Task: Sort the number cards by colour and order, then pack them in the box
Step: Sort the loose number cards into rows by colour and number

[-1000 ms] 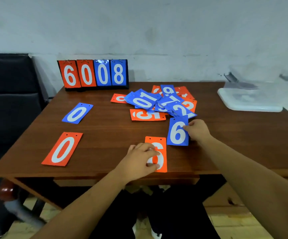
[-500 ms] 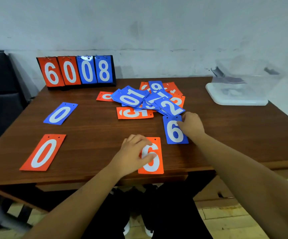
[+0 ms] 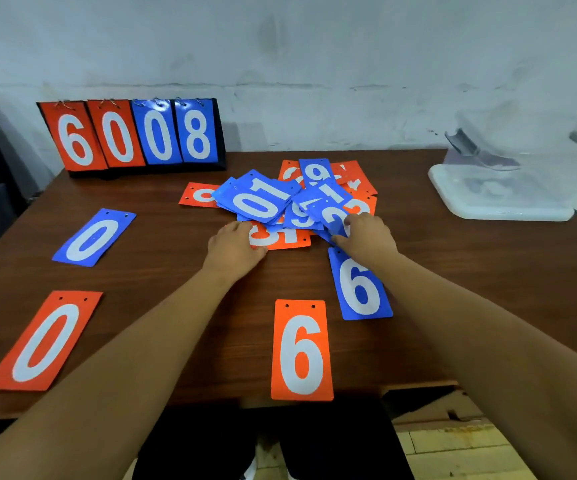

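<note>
Now: both hands off the sixes | orange 6 card (image 3: 301, 351), blue 6 card (image 3: 360, 285) lie released on counter (image 3: 162, 292) | left hand (image 3: 235, 249) flat on orange 3 card (image 3: 285, 239), right hand (image 3: 366, 237) pinching blue 2 card (image 3: 332, 218) at mixed pile (image 3: 280, 199) | box (image 3: 501, 199) far right; sorting early.

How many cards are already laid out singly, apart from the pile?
4: blue 0 at mid left, orange 0 near the front-left edge, orange 6 at the front edge, blue 6 just beyond it, close to the pile.
</note>
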